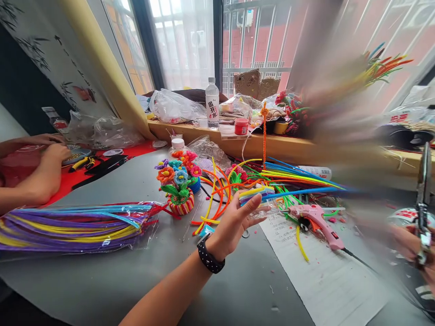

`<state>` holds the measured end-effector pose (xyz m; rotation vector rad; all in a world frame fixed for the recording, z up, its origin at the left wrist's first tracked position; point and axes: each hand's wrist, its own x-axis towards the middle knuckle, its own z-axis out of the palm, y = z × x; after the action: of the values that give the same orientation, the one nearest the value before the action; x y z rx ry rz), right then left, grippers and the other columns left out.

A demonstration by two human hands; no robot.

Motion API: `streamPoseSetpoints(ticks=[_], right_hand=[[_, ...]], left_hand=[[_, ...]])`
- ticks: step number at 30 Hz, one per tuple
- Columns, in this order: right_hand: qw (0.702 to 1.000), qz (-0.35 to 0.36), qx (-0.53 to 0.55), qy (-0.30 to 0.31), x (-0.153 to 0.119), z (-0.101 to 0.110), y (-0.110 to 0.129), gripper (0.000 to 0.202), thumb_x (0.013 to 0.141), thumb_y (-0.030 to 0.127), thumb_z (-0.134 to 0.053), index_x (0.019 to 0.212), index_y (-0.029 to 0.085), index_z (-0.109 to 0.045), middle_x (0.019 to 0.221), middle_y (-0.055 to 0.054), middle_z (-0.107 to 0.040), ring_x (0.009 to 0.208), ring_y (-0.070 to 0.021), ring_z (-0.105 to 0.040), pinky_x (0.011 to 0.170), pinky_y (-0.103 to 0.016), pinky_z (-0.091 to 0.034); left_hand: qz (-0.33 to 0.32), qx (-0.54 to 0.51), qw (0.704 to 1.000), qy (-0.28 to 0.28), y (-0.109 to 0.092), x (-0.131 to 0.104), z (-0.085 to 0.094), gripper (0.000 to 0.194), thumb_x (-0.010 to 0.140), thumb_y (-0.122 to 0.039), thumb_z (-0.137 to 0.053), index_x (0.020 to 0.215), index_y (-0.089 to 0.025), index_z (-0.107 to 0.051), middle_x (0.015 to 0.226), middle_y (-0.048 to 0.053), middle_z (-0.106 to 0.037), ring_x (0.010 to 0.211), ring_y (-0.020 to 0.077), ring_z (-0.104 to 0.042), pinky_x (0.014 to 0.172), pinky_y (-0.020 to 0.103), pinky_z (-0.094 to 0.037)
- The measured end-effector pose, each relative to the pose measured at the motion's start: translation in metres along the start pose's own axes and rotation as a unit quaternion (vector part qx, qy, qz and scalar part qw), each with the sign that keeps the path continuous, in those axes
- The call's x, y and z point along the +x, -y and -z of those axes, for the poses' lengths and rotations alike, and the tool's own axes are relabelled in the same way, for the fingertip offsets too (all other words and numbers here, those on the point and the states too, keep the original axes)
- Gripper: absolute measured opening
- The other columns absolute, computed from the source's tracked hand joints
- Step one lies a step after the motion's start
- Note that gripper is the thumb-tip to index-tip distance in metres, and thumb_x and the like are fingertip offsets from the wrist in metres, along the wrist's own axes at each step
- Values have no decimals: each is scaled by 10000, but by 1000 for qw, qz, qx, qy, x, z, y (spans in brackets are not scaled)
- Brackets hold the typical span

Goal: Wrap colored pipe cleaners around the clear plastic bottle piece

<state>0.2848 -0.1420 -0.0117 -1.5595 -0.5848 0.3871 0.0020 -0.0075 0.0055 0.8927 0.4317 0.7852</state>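
My left hand (pixel 231 222), a dotted black band at its wrist, is in the middle over the grey table. Its thumb lies against a small bundle of short pipe cleaners (pixel 256 193) in yellow, white and blue; some fingers are hidden. From the bundle a long blue pipe cleaner (pixel 306 192) runs right into a blurred area. At the right edge my right hand (pixel 409 246), partly smeared, is closed round a dark, shiny metal hand tool (pixel 423 203) pointing upward; its exact kind is unclear. A pink glue gun (pixel 317 222) lies between the hands.
Pipe-cleaner flowers in a striped pot (pixel 181 203) stand left of my left hand. A bagged pipe-cleaner bundle (pixel 78 226) lies farther left. Handwritten paper (pixel 326 280) lies under the glue gun. A water bottle (pixel 212 106) stands on the sill. Another person's arm (pixel 44 174) is at left.
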Motion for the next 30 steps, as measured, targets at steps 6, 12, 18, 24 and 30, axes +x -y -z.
streamPoseSetpoints(ticks=[6, 12, 18, 24, 30], right_hand=[[984, -39, 80, 155, -59, -101, 16, 518, 455, 415, -751, 656, 162, -347, 660, 15, -535, 468, -34, -399, 401, -173, -341], [961, -57, 103, 248, -87, -144, 13, 638, 526, 382, -737, 1049, 181, -432, 1192, -79, -490, 1050, -176, -509, 829, -271, -491], [956, -18, 135, 260, -91, -153, 20, 533, 616, 369, -690, 1032, 184, -414, 1209, -91, -473, 1121, -209, -462, 868, -318, -480], [956, 5, 96, 277, -73, -138, 19, 445, 607, 327, -702, 868, 177, -374, 1144, -84, -515, 1102, -239, -473, 802, -321, -506], [949, 7, 38, 312, -78, -137, 24, 569, 578, 359, -716, 1004, 192, -379, 1171, -93, -492, 938, -180, -574, 759, -266, -525]], left_hand=[[3, -31, 1000, 2, 4, 1, -3, 391, 787, -358, -545, 1110, -147, -485, 1191, 120, -536, 1060, 247, -537, 926, 394, -399], [-33, -21, 999, -20, 15, 0, -7, 425, 763, -390, -563, 1122, -172, -495, 1210, 97, -531, 1101, 227, -508, 989, 376, -333], [-74, 110, 991, -24, 16, -4, -8, 446, 796, -428, -487, 1192, -232, -427, 1286, 65, -452, 1200, 210, -400, 1015, 364, -283], [-232, 395, 887, -51, -8, -9, -5, 216, 769, -345, -552, 896, -179, -609, 1134, 79, -525, 1147, 219, -412, 993, 310, -268], [-129, 368, 920, 46, -20, -10, -2, 263, 750, -369, -566, 903, -156, -592, 912, 52, -626, 870, 185, -553, 770, 270, -413]])
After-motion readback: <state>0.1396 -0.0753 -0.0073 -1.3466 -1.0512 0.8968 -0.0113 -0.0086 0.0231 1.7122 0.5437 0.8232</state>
